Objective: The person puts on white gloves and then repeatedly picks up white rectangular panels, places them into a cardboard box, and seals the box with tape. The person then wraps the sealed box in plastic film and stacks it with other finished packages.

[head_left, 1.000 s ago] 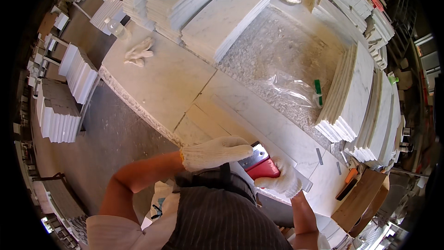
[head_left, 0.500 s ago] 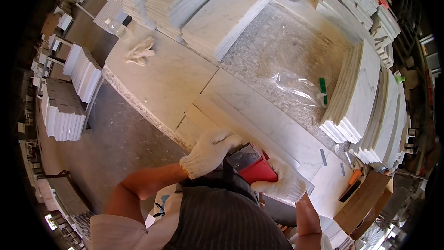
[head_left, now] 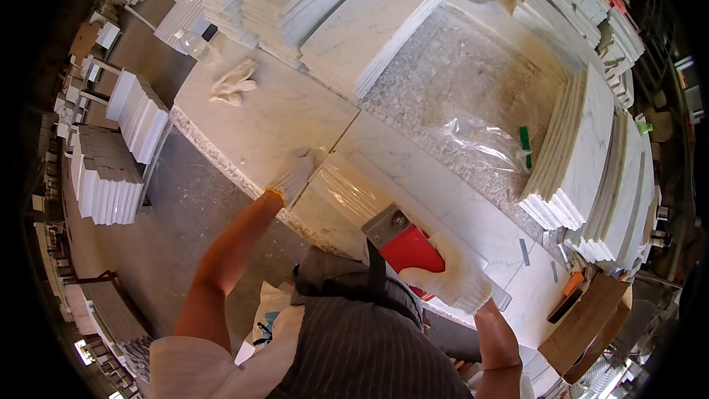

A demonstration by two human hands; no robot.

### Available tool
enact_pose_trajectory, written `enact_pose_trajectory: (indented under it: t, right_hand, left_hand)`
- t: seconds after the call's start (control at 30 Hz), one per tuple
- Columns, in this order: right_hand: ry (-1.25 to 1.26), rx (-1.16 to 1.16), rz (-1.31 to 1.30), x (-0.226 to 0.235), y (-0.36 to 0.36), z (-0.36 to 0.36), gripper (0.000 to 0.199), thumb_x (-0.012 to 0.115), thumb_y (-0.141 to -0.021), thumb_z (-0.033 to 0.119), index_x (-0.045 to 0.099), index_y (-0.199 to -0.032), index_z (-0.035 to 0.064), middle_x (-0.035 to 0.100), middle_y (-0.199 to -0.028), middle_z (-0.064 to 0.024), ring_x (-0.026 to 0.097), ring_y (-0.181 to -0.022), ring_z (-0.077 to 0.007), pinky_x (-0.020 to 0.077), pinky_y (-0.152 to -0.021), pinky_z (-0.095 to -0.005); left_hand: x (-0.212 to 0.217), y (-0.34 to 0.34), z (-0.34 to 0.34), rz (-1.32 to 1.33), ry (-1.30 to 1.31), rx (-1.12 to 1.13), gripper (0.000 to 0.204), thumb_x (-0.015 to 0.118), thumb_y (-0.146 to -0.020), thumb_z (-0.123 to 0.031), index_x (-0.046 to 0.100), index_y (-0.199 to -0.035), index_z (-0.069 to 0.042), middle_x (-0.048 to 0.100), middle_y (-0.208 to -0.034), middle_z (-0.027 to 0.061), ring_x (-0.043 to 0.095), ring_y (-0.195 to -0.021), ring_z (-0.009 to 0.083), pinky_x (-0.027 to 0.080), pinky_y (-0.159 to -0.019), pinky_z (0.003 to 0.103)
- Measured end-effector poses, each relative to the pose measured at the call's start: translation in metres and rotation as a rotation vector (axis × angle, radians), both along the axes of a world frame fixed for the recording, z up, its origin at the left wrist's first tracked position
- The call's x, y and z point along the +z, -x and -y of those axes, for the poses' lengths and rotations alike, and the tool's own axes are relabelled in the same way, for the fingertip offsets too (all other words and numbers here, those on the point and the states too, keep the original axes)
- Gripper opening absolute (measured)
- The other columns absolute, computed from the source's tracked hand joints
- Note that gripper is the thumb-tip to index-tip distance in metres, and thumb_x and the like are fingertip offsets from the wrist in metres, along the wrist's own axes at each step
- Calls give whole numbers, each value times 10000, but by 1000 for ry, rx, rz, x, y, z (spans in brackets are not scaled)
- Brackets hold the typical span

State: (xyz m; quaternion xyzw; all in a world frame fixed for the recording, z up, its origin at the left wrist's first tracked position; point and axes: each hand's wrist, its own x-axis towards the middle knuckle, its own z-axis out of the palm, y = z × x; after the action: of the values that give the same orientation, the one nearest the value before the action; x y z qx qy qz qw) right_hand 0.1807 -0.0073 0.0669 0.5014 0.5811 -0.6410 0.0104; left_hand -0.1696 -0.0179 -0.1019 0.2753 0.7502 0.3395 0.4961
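Note:
My left hand [head_left: 294, 174], in a white glove, grips the near left end of a bundle of long marble strips [head_left: 450, 203] lying on the workbench [head_left: 273, 114]. A band of clear film [head_left: 347, 191] runs over the bundle from that hand to a red film dispenser [head_left: 402, 245] with a metal toothed edge. My right hand [head_left: 452, 279], also gloved, holds the dispenser by its red body at the bench's front edge, just in front of my striped apron.
A spare pair of white gloves [head_left: 233, 81] lies on the bench's left. A crumpled plastic bag [head_left: 480, 140] with a green piece sits mid-bench. Marble slab stacks [head_left: 354, 15] fill the back; leaning tiles [head_left: 583, 155] stand right. Tile stacks [head_left: 111, 177] sit on the floor left.
My left hand has moved from beside the dispenser out to the left end of the strips, and film is drawn out between them. My right hand now shows on the dispenser.

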Motion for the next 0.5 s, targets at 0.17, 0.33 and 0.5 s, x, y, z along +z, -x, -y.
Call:
enact_pose_trajectory:
  t: [0.17, 0.33, 0.5]
  right_hand:
    - [140, -68, -67, -1, 5, -1, 487, 843, -728, 186, 633, -1124, -6, 696, -925, -71, 650, -811, -137, 543, -735, -296]
    - [102, -7, -101, -15, -2, -1, 550, 822, -745, 152, 605, -1224, -9, 689, -974, -60, 644, -835, -135, 539, -763, -292]
    - [36, 14, 47, -8, -1, 3, 572, 842, -733, 220, 622, -1210, -6, 688, -993, -68, 636, -856, -141, 537, -782, -297]
  left_hand:
    - [-40, 29, 8, -608, -550, -848, 358, 526, -1035, -290, 617, -1249, -17, 630, -1129, 91, 577, -1070, 215, 468, -944, 303]
    - [-28, -3, 3, -41, -221, -229, 540, 498, -1048, -320, 413, -1486, -15, 472, -1481, 158, 449, -1363, 256, 384, -1113, 361]
    - [-14, 5, 24, 563, -255, -207, 684, 519, -1044, -355, 252, -1571, -11, 356, -1581, 169, 369, -1438, 287, 324, -1171, 390]
